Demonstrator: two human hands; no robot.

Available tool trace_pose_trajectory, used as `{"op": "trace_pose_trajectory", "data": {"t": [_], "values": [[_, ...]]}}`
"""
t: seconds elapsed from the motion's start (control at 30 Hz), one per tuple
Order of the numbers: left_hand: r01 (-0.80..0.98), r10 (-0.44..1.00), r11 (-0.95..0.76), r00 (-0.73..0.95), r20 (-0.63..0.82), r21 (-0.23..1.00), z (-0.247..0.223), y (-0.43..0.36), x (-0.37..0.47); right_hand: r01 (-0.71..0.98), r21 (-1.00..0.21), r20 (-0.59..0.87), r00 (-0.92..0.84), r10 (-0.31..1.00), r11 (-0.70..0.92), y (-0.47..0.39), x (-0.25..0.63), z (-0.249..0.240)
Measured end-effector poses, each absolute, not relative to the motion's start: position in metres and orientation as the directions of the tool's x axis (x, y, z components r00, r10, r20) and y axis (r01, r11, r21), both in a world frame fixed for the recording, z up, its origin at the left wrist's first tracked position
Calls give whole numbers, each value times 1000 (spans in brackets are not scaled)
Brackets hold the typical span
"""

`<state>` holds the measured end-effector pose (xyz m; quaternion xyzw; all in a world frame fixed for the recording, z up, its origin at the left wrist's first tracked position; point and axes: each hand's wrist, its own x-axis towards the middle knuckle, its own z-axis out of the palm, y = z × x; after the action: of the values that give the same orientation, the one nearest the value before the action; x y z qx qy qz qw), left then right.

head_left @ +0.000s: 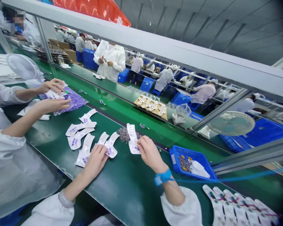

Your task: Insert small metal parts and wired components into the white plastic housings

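Near the far edge of the green workbench (127, 185), a white shell (132, 138) is pinched between the thumb and bent fingers of the right hand (151, 153), a pile of small metal parts (123, 135) being partly hidden behind it. Closer to the near edge, another shell (112, 145) is touched by the half-curled fingers of the left hand (95, 161); whether it is gripped cannot be told. 5 loose shells (76, 139) are spread beside that hand. By the far edge, to the right, more metal parts are held in a blue tray (190, 176).
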<state>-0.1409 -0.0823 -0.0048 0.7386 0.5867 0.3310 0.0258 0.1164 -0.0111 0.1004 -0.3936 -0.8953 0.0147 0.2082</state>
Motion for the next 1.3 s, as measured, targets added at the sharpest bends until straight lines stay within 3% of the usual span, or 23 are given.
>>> {"op": "trace_pose_trajectory", "data": {"t": [0.13,0.3,0.4,0.53,0.63,0.77,0.87,1.0,1.07,1.17,1.3], "values": [[791,867,-417,197,458,448,-6,-102,-148,726,-304,406,-487,774,617,-77,162,103],[772,834,-484,265,484,411,-6,-118,-163,805,-369,313,-362,878,464,-150,193,68],[760,812,-522,306,497,386,-4,-124,-170,859,-348,204,-322,925,376,-167,200,39],[707,779,-602,420,465,371,4,-128,-183,918,-263,199,-249,948,296,-159,203,22],[626,699,-709,565,438,324,11,-125,-199,916,-230,238,-274,932,328,-138,190,33],[429,502,-865,749,432,262,21,-117,-222,807,-264,204,-489,848,528,-109,145,58],[542,587,-800,618,523,257,20,-116,-218,731,-278,151,-608,780,623,-92,116,72],[916,877,-284,130,462,282,4,-117,-174,746,-277,120,-599,792,606,-80,125,78],[958,905,-166,53,423,234,-8,-114,-150,773,-251,68,-586,807,583,-77,148,76],[959,930,-202,124,347,198,-17,-112,-134,798,-165,-65,-595,801,579,-81,186,69],[855,883,-458,404,240,244,-6,-127,-141,834,-120,-157,-552,819,539,-104,220,63]]}}
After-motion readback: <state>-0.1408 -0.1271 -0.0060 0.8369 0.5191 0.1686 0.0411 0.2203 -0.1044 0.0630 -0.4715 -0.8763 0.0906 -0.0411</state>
